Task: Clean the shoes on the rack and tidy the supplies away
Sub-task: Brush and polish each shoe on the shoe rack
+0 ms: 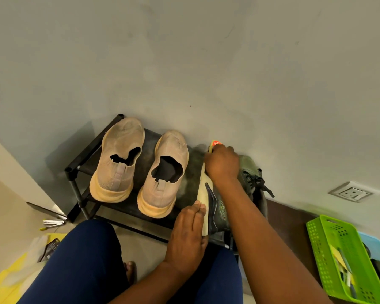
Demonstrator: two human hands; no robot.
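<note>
**Right now: green shoe under the brush, beige pair waiting**

OK, we're over the black shoe rack (pixel 90 150), set vs. a grey wall. Two beige slip-on shoes sit on the top shelf, toes to the wall: left beige shoe (pixel 119 159), right beige shoe (pixel 165 174), side by side, not touching.

R of them, a dark green lace-up shoe (pixel 219 209) is tipped on its side on the rack, pale sole edge facing the beige pair. Left hand (pixel 184 240) lies on that sole near the heel, fingers mostly straight & pressing, steadying it. Right hand (pixel 223 165) is up at the toe end, fingers curled round a brush (pixel 215 144) w/ an orange-red tip poking out past the knuckles; bristles hidden, so can't tell if they touch the shoe. A second green shoe (pixel 253 178), black laces loose, sits just behind the right forearm.

Lower R on the floor: a lime green basket (pixel 316 242) w/ supplies inside, a blue basket (pixel 375 244) just beside it. Lower L: yellow papers (pixel 7 286) & a dark packet (pixel 51 249). Navy-clad knees at the bottom.
</note>
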